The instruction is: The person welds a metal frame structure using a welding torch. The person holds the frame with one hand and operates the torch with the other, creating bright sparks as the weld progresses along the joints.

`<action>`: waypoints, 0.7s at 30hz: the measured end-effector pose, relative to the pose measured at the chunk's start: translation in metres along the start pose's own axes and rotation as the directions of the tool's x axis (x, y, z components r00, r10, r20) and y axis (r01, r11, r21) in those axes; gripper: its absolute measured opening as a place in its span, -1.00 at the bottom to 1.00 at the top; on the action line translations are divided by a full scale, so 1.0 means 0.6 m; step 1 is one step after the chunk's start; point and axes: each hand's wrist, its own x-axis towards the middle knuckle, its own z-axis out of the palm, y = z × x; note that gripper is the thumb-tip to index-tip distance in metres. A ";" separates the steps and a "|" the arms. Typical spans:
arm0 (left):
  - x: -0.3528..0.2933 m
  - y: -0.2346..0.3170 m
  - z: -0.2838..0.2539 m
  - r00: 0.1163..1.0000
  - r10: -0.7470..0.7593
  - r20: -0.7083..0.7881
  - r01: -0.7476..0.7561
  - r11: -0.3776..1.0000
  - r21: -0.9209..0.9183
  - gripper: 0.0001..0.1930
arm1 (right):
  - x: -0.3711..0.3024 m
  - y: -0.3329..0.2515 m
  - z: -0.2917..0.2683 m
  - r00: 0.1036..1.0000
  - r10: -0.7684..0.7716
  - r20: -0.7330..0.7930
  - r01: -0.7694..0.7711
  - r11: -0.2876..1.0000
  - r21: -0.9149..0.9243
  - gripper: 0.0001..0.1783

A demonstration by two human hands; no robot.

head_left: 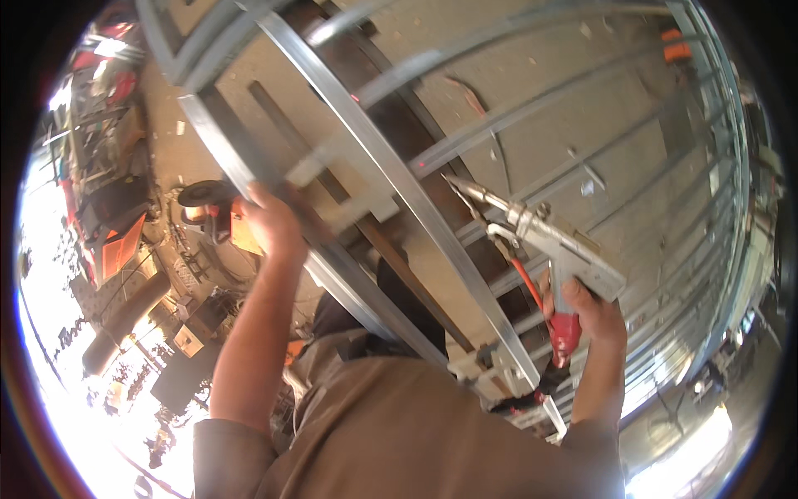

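Observation:
My right hand (594,312) is wrapped round the grip of a handheld laser welding gun (553,241), a silver body with a slim pointed nozzle and a red grip end. Its nozzle points up and left, over the metal frame (391,179), apart from the nearest long bar as far as I can tell. My left hand (274,223) is closed round a square metal tube (220,145) at the left of the frame; motion blurs it somewhat. Small red light dots show on the frame's bars.
Parallel metal bars (532,108) of the frame stretch to the right over a concrete floor (573,41). A dark flat bar (399,266) runs beneath the frame. On the left lie an orange-and-black power tool (237,224), a cylinder (125,324) and assorted clutter.

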 end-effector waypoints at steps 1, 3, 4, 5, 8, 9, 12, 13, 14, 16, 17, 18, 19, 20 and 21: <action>-0.001 0.002 -0.002 0.999 -0.029 0.016 0.028 1.000 0.014 -0.20 | -0.014 0.011 -0.008 0.998 0.052 -0.029 -0.052 0.999 -0.005 -0.42; 0.009 0.010 0.000 0.998 -0.047 0.045 0.050 0.997 -0.059 -0.20 | -0.038 0.030 -0.015 0.993 0.096 -0.075 -0.097 0.995 -0.006 -0.36; 0.011 0.011 0.000 0.997 -0.044 0.060 0.051 0.992 -0.116 -0.20 | -0.046 0.038 -0.016 0.987 0.128 -0.095 -0.130 0.991 -0.018 -0.33; 0.008 0.004 -0.004 0.976 -0.112 0.189 0.157 0.956 -0.246 -0.17 | -0.053 0.046 -0.016 0.984 0.153 -0.089 -0.152 0.988 0.020 -0.32; 0.017 0.004 -0.003 0.994 -0.105 0.039 0.104 0.994 0.021 -0.15 | -0.068 0.061 -0.016 0.981 0.186 -0.058 -0.183 0.982 0.043 -0.31; 0.019 0.003 -0.003 0.994 -0.096 0.049 0.096 0.995 0.009 -0.14 | -0.070 0.065 -0.016 0.981 0.190 -0.046 -0.187 0.980 0.069 -0.30; 0.020 0.004 -0.001 0.991 -0.112 0.068 0.114 0.993 -0.026 -0.14 | -0.080 0.072 -0.022 0.979 0.202 -0.034 -0.198 0.976 0.088 -0.31; 0.020 0.005 0.000 0.990 -0.117 0.074 0.120 0.992 -0.037 -0.15 | -0.082 0.074 -0.024 0.979 0.203 -0.028 -0.199 0.975 0.095 -0.31; 0.019 0.007 -0.001 0.989 -0.123 0.079 0.127 0.991 -0.048 -0.15 | -0.084 0.076 -0.026 0.980 0.198 -0.022 -0.195 0.976 0.100 -0.31; 0.011 0.012 -0.004 0.986 -0.134 0.095 0.141 0.988 -0.069 -0.16 | -0.089 0.078 -0.028 0.981 0.195 -0.013 -0.192 0.976 0.097 -0.31; 0.007 0.016 -0.004 0.985 -0.138 0.104 0.147 0.986 -0.082 -0.16 | -0.090 0.079 -0.028 0.981 0.193 -0.009 -0.192 0.977 0.089 -0.32; 0.003 0.021 -0.004 0.983 -0.143 0.114 0.154 0.983 -0.095 -0.17 | -0.090 0.080 -0.029 0.982 0.188 -0.006 -0.187 0.979 0.083 -0.33; -0.003 0.026 -0.005 0.983 -0.134 0.126 0.147 0.984 -0.102 -0.19 | -0.090 0.080 -0.029 0.981 0.191 -0.004 -0.191 0.979 0.077 -0.33; -0.008 0.031 -0.007 0.983 -0.126 0.137 0.141 0.984 -0.107 -0.20 | -0.090 0.080 -0.029 0.981 0.192 -0.002 -0.191 0.979 0.074 -0.33; -0.013 0.036 -0.010 0.981 -0.125 0.151 0.144 0.982 -0.121 -0.22 | -0.090 0.080 -0.029 0.982 0.188 0.000 -0.188 0.979 0.075 -0.34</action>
